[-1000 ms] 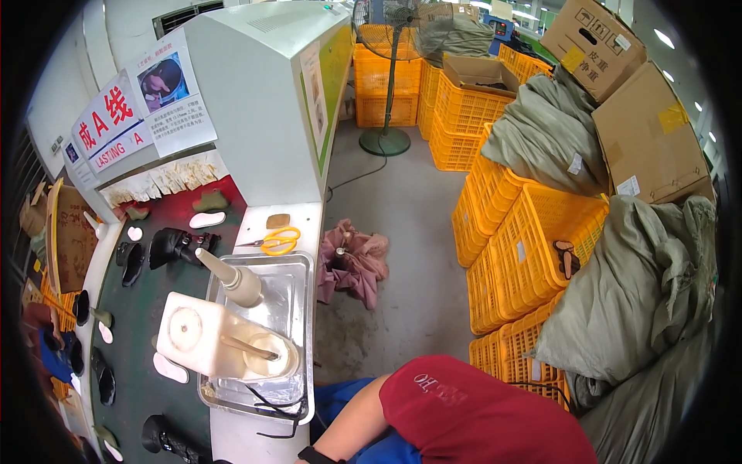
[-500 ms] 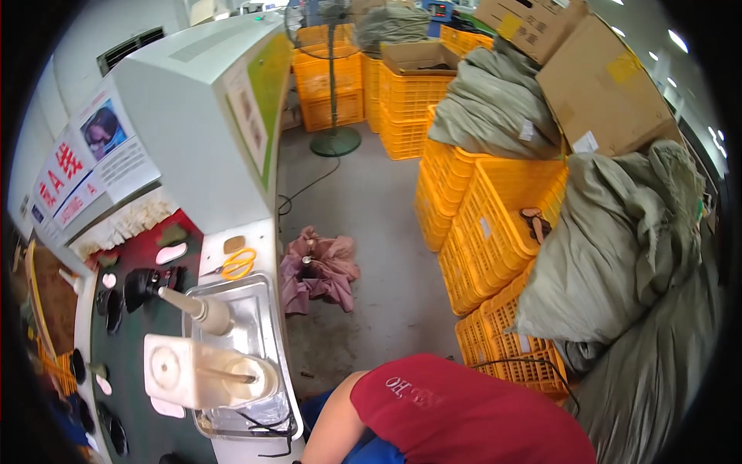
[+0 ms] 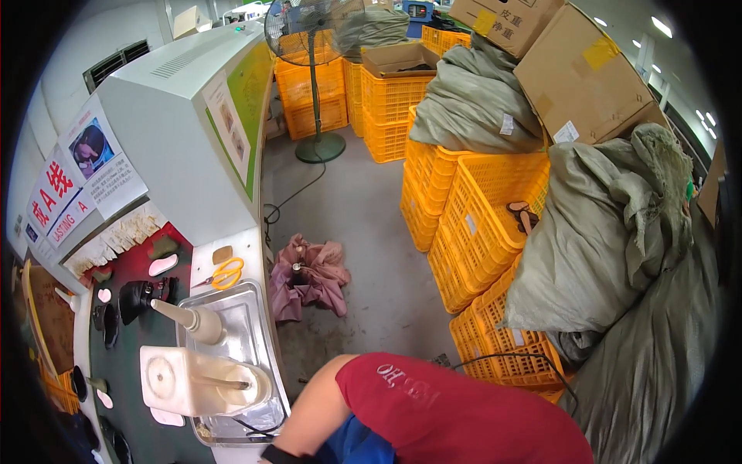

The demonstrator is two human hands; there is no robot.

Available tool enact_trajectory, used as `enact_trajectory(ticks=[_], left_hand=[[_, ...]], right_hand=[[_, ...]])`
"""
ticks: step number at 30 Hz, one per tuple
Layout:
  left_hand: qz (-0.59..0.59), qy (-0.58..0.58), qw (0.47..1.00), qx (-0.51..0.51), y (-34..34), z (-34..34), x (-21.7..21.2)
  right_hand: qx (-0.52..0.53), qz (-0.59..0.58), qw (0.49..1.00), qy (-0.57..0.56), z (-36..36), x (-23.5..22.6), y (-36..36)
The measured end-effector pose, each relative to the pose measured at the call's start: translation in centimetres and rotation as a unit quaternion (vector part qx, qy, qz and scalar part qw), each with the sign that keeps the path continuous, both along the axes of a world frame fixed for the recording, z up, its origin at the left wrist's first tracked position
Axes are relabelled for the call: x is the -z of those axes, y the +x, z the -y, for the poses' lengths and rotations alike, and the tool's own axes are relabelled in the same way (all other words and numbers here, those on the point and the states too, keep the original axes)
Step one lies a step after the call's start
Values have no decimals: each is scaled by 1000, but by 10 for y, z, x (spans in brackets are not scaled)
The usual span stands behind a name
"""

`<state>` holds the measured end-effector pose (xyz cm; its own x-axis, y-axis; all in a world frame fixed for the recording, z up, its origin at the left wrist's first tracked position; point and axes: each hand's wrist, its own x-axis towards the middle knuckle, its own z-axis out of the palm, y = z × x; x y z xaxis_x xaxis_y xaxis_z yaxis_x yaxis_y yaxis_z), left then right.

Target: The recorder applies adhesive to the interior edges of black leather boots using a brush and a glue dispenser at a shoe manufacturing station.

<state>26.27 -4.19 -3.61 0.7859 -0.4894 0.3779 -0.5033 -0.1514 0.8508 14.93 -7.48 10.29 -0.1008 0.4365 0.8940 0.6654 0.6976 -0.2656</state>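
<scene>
Neither of my hands is in view. A bare forearm (image 3: pixel 313 406) below a red shirt (image 3: pixel 464 406) enters at the lower edge. It wears a black wristband (image 3: pixel 282 455), and its hand is cut off by the frame; whose arm it is I cannot tell. Blue cloth (image 3: pixel 359 445) shows under the arm. Closest to the wrist is a metal tray (image 3: pixel 251 321) on the worktop. In it stand a pale bottle with a long spout (image 3: pixel 202 323) and part of a whitish pot (image 3: pixel 158 379) with a stick in its round opening. Yellow-handled scissors (image 3: pixel 226 273) lie beyond the tray.
A dark green belt (image 3: pixel 154 437) at left carries black shoes (image 3: pixel 139 300) and pale insoles (image 3: pixel 163 265). A large machine housing (image 3: pixel 185 85) rises behind. Bunched mauve cloth (image 3: pixel 313 278) lies on the floor. A standing fan (image 3: pixel 315 93), yellow crates (image 3: pixel 471 232), green sacks (image 3: pixel 587 247) and cartons (image 3: pixel 580 77) line the aisle.
The whole view has shifted, so the scene sits slightly further left. At the lower edge the forearm has moved left and upward, and more of the black wristband shows.
</scene>
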Motion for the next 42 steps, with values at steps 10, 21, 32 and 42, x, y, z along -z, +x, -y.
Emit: enact_trajectory(ticks=[10,21,32,42], left_hand=[[-147,-8,937,-318,-259,-55,-21],[-194,-49,856,-477,-280,15,-61],[-271,-255,702,-608,-259,-4,-89],[-319,-199,745,-551,-262,-22,-85]], right_hand=[[-7,-195,963,-188,30,8,106],[-278,-460,621,-571,70,23,166],[215,-321,775,-501,116,37,257],[337,-122,820,-447,80,68,256]])
